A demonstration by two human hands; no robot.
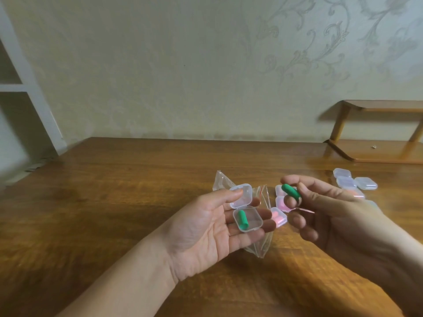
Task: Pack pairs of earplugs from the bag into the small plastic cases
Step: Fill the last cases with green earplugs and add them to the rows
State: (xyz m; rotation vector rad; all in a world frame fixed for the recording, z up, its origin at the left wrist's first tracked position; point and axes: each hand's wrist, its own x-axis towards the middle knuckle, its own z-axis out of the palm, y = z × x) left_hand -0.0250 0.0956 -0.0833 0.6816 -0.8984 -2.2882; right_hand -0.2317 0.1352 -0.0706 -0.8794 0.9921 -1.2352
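Pinching green earplug [291, 192], right hand [332, 216] fingers [288, 179].

Two green earplugs [291, 192], one bag [263, 244], about eight cases [247, 218] (some blurred).

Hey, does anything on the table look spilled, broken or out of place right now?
Nothing stands out. The open case on the left hand holds one green earplug; the right hand pinches the second.
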